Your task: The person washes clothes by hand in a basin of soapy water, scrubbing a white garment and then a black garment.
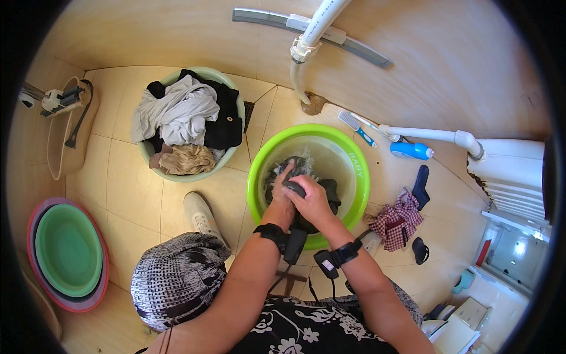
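Both my hands are together over a bright green basin [257, 172] of sudsy water. My right hand [312, 199] is closed around a dark wad of wet cloth [294, 188], pressed against my left hand. My left hand [282, 199] has one finger stretched along the dark cloth, its other fingers partly hidden; it appears to hold the same cloth. More dark fabric [330, 192] lies in the water beside and below my hands, with white foam [306, 159] toward the far side. What kind of garment it is does not show.
A pale green tub [242, 112] heaped with clothes stands at far left. Stacked basins [68, 251] sit at the left edge. Right of my basin lie a scrub brush [358, 128], a blue bottle [411, 150], a checked cloth [396, 221] and a dark sock [420, 187]. A white pipe [315, 29] runs down behind.
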The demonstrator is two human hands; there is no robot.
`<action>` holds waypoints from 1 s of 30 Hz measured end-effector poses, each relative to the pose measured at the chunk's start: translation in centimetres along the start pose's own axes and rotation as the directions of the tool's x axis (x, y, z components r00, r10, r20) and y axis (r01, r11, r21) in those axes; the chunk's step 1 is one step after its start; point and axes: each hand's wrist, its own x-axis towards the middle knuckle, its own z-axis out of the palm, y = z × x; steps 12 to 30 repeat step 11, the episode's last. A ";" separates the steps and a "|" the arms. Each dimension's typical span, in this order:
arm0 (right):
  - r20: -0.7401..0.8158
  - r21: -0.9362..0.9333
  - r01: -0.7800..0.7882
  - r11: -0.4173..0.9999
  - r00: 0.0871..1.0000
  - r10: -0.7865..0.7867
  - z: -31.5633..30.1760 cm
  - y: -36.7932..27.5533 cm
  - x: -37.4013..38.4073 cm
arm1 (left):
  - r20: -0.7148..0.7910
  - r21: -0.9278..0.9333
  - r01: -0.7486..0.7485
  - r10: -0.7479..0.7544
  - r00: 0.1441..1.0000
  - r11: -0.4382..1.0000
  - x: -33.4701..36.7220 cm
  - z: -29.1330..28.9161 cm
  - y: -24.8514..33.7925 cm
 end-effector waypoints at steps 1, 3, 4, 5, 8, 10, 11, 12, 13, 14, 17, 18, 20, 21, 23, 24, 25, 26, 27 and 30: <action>-0.002 0.002 0.004 1.000 1.000 -0.004 0.1 0.2 0.5 | 0.002 0.003 -0.002 0.002 1.000 1.000 0.4 -0.1 -0.4; -0.129 -0.347 -0.304 0.887 0.953 0.276 0.3 1.4 2.1 | -0.363 0.422 -0.040 0.209 0.908 0.906 0.0 1.3 -1.1; -0.141 -0.379 -0.338 0.862 0.941 0.307 0.1 4.2 2.7 | -0.366 0.469 0.040 0.153 0.918 0.882 -0.7 2.3 -1.1; -0.154 -0.406 -0.351 0.844 0.936 0.315 -0.3 6.8 3.9 | -0.286 0.523 -0.005 0.180 0.941 0.853 -0.2 1.6 -0.8; -0.228 -0.107 -0.512 0.852 0.847 0.480 -3.0 11.1 4.0 | -0.257 0.674 0.085 0.125 0.958 0.734 -0.3 5.2 1.1; -0.331 0.313 -0.539 0.782 0.710 0.622 -5.3 13.4 3.5 | -0.055 0.496 -0.094 0.139 0.989 0.863 0.4 4.7 2.7; -0.326 0.314 -0.539 0.782 0.712 0.622 -5.0 13.5 3.7 | -0.101 0.727 -0.173 0.353 0.930 0.665 0.5 3.6 3.3; -0.326 0.314 -0.539 0.782 0.712 0.622 -5.0 13.5 3.7 | -0.101 0.727 -0.173 0.353 0.930 0.665 0.5 3.6 3.3; -0.326 0.314 -0.539 0.782 0.712 0.622 -5.0 13.5 3.7 | -0.101 0.727 -0.173 0.353 0.930 0.665 0.5 3.6 3.3; -0.326 0.314 -0.539 0.782 0.712 0.622 -5.0 13.5 3.7 | -0.101 0.727 -0.173 0.353 0.930 0.665 0.5 3.6 3.3; -0.326 0.314 -0.539 0.782 0.712 0.622 -5.0 13.5 3.7 | -0.101 0.727 -0.173 0.353 0.930 0.665 0.5 3.6 3.3; -0.326 0.314 -0.539 0.782 0.712 0.622 -5.0 13.5 3.7 | -0.101 0.727 -0.173 0.353 0.930 0.665 0.5 3.6 3.3; -0.326 0.314 -0.539 0.782 0.712 0.622 -5.0 13.5 3.7 | -0.101 0.727 -0.173 0.353 0.930 0.665 0.5 3.6 3.3; -0.326 0.314 -0.539 0.782 0.712 0.622 -5.0 13.5 3.7 | -0.101 0.727 -0.173 0.353 0.930 0.665 0.5 3.6 3.3; -0.326 0.314 -0.539 0.782 0.712 0.622 -5.0 13.5 3.7 | -0.101 0.727 -0.173 0.353 0.930 0.665 0.5 3.6 3.3; -0.326 0.314 -0.539 0.782 0.712 0.622 -5.0 13.5 3.7 | -0.101 0.727 -0.173 0.353 0.930 0.665 0.5 3.6 3.3; -0.326 0.314 -0.539 0.782 0.712 0.622 -5.0 13.5 3.7 | -0.101 0.727 -0.173 0.353 0.930 0.665 0.5 3.6 3.3; -0.326 0.314 -0.539 0.782 0.712 0.622 -5.0 13.5 3.7 | -0.101 0.727 -0.173 0.353 0.930 0.665 0.5 3.6 3.3; -0.326 0.314 -0.539 0.782 0.712 0.622 -5.0 13.5 3.7 | -0.101 0.727 -0.173 0.353 0.930 0.665 0.5 3.6 3.3; -0.326 0.314 -0.539 0.782 0.712 0.622 -5.0 13.5 3.7 | -0.101 0.727 -0.173 0.353 0.930 0.665 0.5 3.6 3.3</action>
